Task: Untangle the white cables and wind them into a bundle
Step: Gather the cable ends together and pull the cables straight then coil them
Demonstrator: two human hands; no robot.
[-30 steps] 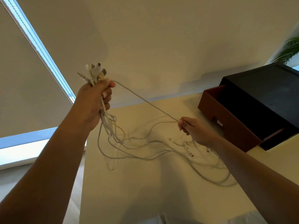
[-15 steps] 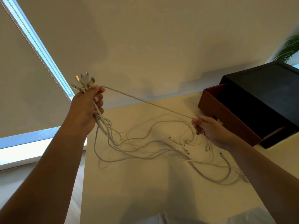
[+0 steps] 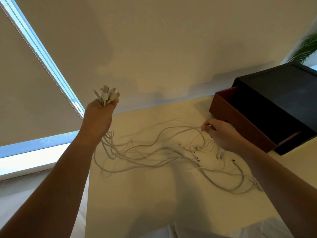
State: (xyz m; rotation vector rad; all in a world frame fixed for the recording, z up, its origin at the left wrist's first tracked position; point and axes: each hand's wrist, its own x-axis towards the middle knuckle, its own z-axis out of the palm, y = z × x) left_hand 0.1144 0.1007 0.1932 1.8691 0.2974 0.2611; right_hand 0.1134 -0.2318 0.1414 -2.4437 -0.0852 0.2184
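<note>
Several white cables [image 3: 154, 157] sprawl in loose, crossing loops over the cream table [image 3: 154, 203]. My left hand [image 3: 98, 117] is raised above the table's left edge and grips a cluster of cable plugs [image 3: 106, 95] that stick up out of the fist, with the cables hanging down from it. My right hand [image 3: 221, 133] hovers low over the tangle on the right and pinches one cable between thumb and fingers. Loose connector ends [image 3: 197, 154] lie on the table just below that hand.
A brown open box [image 3: 240, 121] sits at the table's right rear with a black box [image 3: 283, 93] in and over it. A wall rises behind the table. A window with a roller blind [image 3: 25, 74] is on the left, a plant [image 3: 307, 48] at far right.
My left hand turned so the plugs point up and shifted slightly right. The taut cable between both hands went slack, and my right hand moved right, then lowered toward the tangle.
</note>
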